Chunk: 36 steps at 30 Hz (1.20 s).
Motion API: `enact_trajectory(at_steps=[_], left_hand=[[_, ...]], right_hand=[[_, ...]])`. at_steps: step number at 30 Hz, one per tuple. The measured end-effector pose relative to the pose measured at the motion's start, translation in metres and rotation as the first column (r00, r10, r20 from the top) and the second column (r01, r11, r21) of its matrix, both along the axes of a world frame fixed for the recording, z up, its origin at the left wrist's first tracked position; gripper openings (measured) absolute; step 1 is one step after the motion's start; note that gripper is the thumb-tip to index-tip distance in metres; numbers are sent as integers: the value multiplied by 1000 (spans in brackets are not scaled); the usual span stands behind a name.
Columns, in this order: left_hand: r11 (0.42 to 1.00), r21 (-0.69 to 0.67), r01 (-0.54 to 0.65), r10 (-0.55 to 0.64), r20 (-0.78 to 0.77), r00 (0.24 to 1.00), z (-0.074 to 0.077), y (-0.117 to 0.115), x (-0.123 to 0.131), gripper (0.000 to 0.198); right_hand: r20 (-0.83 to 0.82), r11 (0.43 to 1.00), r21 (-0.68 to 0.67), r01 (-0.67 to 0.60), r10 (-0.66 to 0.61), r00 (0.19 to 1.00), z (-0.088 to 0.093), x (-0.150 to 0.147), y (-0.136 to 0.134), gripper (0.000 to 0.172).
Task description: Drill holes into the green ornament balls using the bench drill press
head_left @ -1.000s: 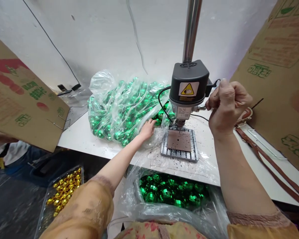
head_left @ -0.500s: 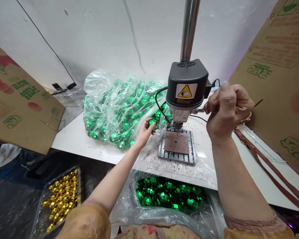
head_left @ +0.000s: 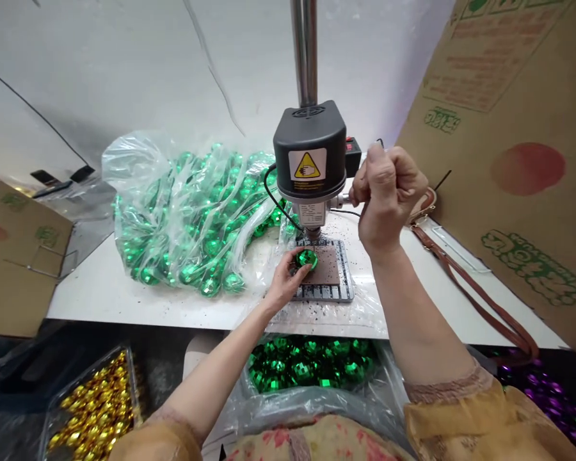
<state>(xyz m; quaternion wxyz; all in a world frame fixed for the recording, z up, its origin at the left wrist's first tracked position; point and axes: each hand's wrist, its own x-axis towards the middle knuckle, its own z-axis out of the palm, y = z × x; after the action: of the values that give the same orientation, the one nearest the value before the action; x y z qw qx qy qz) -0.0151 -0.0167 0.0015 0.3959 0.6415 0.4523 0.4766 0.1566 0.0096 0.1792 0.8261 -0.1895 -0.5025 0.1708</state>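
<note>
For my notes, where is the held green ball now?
Head view, just right of centre: the green ball is in the left hand, below the drill head.

Drill head (head_left: pixel 310 150) blocks plate (head_left: pixel 324 294) from above; front open.

hands (head_left: pixel 286 276) (head_left: pixel 390 195): 2 | held green ball (head_left: pixel 307 258): 1 | drill press (head_left: pixel 310 144): 1 | cardboard boxes (head_left: pixel 16 282) (head_left: pixel 489 198): 2 | gold-ball tray (head_left: pixel 134 392): 1
</note>
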Motion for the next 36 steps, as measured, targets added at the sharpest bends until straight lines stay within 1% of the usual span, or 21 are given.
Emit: enact_trajectory(at_steps=[2,4,7,11,14,16,18,23,27,30,32,36], left_hand=[[998,8,-65,66,-15,998,-5,6,3,51],[996,2,-86,86,-17,996,-8,12,4,51],[995,26,-95,96,-52,994,-8,19,4,49],[988,139,-74,94,-150,984,-4,22,4,46],[982,182,-59,93,-185,978,-4,20,6,46],[984,159,-79,106,-166,980,-6,17,9,49],[988,127,-91,109,-147,983,-8,13,13,50],[993,117,-28,45,-146,988,-10,4,19,49],[994,110,-10,26,-147,989,-9,3,19,51],[994,106,-5,19,-130,991,-9,3,19,52],[995,97,-11,23,-123,992,-10,4,20,50],[995,101,-14,26,-118,993,-9,5,20,49]], right_hand=[[0,1000,2,-6,6,1000,0,0,0,52],[4,1000,2,-5,5,1000,0,0,-1,52],[17,1000,-26,12,-11,1000,0,0,-1,53],[-3,1000,-7,-11,11,1000,0,0,0,52],[23,999,-25,31,-31,999,-1,0,0,55],[43,997,-47,54,-52,998,-1,0,1,57],[25,999,-28,29,-28,999,-2,0,1,56],[12,1000,2,-7,7,1000,-3,1,0,52],[3,999,19,-33,33,999,-2,1,-1,51],[24,1000,-8,-5,6,1000,-2,1,-1,50],[37,1000,-3,11,-11,999,-4,1,-1,50],[29,997,39,66,-67,997,-15,-1,-4,53]])
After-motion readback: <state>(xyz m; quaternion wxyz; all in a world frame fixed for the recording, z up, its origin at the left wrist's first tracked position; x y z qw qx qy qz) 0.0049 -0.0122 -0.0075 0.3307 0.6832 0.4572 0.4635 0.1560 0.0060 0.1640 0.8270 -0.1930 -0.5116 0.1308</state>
